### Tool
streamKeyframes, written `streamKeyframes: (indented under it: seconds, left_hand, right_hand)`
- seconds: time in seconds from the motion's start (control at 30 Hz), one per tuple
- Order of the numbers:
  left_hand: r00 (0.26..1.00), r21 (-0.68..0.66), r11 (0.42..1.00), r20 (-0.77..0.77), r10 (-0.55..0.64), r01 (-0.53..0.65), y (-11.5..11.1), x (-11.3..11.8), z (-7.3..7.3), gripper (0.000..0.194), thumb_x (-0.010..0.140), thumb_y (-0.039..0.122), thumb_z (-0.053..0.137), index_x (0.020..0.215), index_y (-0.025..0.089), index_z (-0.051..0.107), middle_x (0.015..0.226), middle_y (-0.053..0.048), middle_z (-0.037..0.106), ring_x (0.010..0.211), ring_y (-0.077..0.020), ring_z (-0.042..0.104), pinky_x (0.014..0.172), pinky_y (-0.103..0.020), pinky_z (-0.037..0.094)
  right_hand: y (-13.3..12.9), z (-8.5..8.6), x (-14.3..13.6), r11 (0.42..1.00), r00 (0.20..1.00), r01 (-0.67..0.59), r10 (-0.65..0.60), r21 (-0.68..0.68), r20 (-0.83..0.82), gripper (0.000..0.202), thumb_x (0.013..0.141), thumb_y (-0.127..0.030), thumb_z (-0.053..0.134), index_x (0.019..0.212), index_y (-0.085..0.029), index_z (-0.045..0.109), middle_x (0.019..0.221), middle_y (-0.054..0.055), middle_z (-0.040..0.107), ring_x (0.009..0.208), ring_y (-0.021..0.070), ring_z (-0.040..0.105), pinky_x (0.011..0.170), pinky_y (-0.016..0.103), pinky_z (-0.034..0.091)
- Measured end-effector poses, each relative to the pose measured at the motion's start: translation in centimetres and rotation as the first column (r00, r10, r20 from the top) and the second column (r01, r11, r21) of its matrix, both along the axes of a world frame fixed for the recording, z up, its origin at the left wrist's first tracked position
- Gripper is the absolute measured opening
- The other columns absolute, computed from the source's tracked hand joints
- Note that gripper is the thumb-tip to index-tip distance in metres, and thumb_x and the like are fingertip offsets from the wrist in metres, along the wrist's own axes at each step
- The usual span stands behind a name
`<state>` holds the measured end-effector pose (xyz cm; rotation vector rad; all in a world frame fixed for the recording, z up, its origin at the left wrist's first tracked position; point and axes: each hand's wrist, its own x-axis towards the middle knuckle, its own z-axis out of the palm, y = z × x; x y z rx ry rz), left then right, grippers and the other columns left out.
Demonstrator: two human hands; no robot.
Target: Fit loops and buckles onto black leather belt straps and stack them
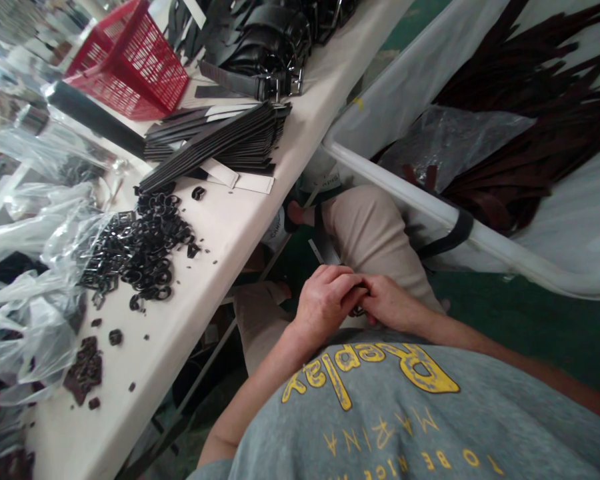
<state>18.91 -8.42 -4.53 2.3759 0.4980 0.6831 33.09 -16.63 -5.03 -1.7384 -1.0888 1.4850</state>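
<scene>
Both hands meet in front of the grey T-shirt, above the lap. My left hand is closed, its fingers curled over toward the other hand. My right hand is closed too, thumb and fingers pressed against the left fingers. Between them a small dark thing with a metallic glint shows in part; the fingers hide most of it. Just beyond the left knuckles, a dark strip with a pale edge sticks out, and I cannot tell whether it is held.
Left, the white table bears black belt loops and buckles, brown loops, black leather strips, buckled belts, a red basket and plastic bags. Right, a white-railed bin holds brown straps.
</scene>
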Motion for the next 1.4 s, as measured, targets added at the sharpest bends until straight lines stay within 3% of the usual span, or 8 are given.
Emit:
streamKeyframes:
  seconds: [0.13, 0.27, 0.43, 0.67, 0.83, 1.0, 1.17, 1.4]
  left_hand:
    - [0.999, 0.062, 0.998, -0.005, -0.033, 0.033, -0.4, -1.4, 0.2, 0.016, 0.098, 0.026, 0.056, 0.097, 0.020, 0.071, 0.094, -0.006, 0.073, 0.083, -0.0169, 0.065, 0.073, -0.031, 0.053]
    - [0.997, 0.190, 0.982, -0.079, -0.002, 0.017, -1.0, -2.3, -0.4, 0.017, 0.098, 0.024, 0.053, 0.095, 0.018, 0.069, 0.092, -0.007, 0.073, 0.079, -0.0176, 0.064, 0.071, -0.031, 0.053]
    - [0.975, 0.208, 0.978, -0.218, 0.031, 0.015, -1.3, -2.4, -1.2, 0.017, 0.097, 0.022, 0.054, 0.090, 0.019, 0.070, 0.092, -0.007, 0.073, 0.078, -0.0185, 0.063, 0.068, -0.031, 0.053]
    - [0.996, -0.127, 0.991, -0.080, 0.028, -0.038, -1.0, -3.4, -0.5, 0.018, 0.097, 0.022, 0.056, 0.107, 0.019, 0.070, 0.092, -0.005, 0.074, 0.084, -0.0167, 0.066, 0.077, -0.030, 0.054]
    - [0.984, -0.117, 0.988, -0.157, 0.080, -0.099, -1.2, -4.3, -0.9, 0.028, 0.096, 0.021, 0.056, 0.122, 0.021, 0.065, 0.091, -0.004, 0.075, 0.081, -0.0174, 0.066, 0.076, -0.032, 0.054]
    - [0.998, -0.308, 0.950, -0.011, 0.055, -0.055, -1.5, -4.4, -0.8, 0.036, 0.089, 0.025, 0.070, 0.124, 0.021, 0.063, 0.090, -0.001, 0.075, 0.082, -0.0154, 0.068, 0.076, -0.028, 0.055]
    - [0.994, -0.219, 0.974, 0.080, 0.072, -0.053, -2.2, -4.3, -1.3, 0.013, 0.090, 0.027, 0.067, 0.100, 0.020, 0.071, 0.090, -0.004, 0.076, 0.081, -0.0153, 0.069, 0.076, -0.028, 0.055]
    - [0.977, -0.248, 0.949, 0.039, 0.208, -0.192, -2.4, -4.2, -2.3, 0.009, 0.087, 0.023, 0.071, 0.095, 0.020, 0.075, 0.089, -0.004, 0.074, 0.080, -0.0142, 0.069, 0.072, -0.026, 0.055]
  right_hand:
    - [-0.5, -0.3, -0.3, 0.999, 0.998, -0.004, 0.002, -0.033, -0.057, 0.014, 0.079, -0.026, 0.050, 0.082, -0.017, 0.060, 0.070, 0.001, 0.070, 0.039, 0.0100, 0.053, 0.036, 0.020, 0.037]
    - [-0.6, -0.3, -0.9, 0.995, 0.995, -0.088, 0.086, -0.044, -0.042, 0.015, 0.082, -0.028, 0.051, 0.081, -0.017, 0.061, 0.068, 0.002, 0.070, 0.040, 0.0113, 0.054, 0.039, 0.022, 0.038]
    - [-0.7, -1.2, -1.5, 0.985, 0.984, -0.172, 0.172, -0.008, 0.037, 0.015, 0.080, -0.024, 0.052, 0.070, -0.018, 0.060, 0.059, 0.001, 0.066, 0.041, 0.0124, 0.054, 0.044, 0.024, 0.040]
    - [-0.8, -1.7, -1.1, 0.985, 0.985, -0.169, 0.168, -0.025, -0.045, 0.023, 0.082, -0.033, 0.051, 0.093, -0.017, 0.063, 0.071, 0.001, 0.070, 0.042, 0.0122, 0.055, 0.042, 0.024, 0.040]
    - [-1.0, -2.6, -0.9, 0.966, 0.963, -0.243, 0.251, 0.089, -0.102, 0.027, 0.075, -0.028, 0.056, 0.098, -0.016, 0.063, 0.072, 0.000, 0.066, 0.051, 0.0121, 0.055, 0.050, 0.024, 0.043]
    - [-1.1, -2.5, -0.8, 0.979, 0.955, -0.200, 0.204, 0.041, -0.216, 0.031, 0.075, -0.029, 0.056, 0.102, -0.016, 0.061, 0.078, 0.000, 0.066, 0.051, 0.0110, 0.055, 0.047, 0.023, 0.043]
    - [-0.9, -1.7, -0.7, 0.990, 0.976, -0.142, 0.139, -0.005, -0.165, 0.023, 0.069, -0.032, 0.056, 0.087, -0.018, 0.058, 0.064, -0.003, 0.059, 0.047, 0.0116, 0.055, 0.044, 0.022, 0.040]
    - [-0.8, -2.1, -0.9, 0.991, 0.979, -0.130, 0.122, -0.041, -0.162, 0.025, 0.070, -0.034, 0.055, 0.088, -0.018, 0.057, 0.069, -0.001, 0.065, 0.047, 0.0114, 0.057, 0.043, 0.021, 0.041]
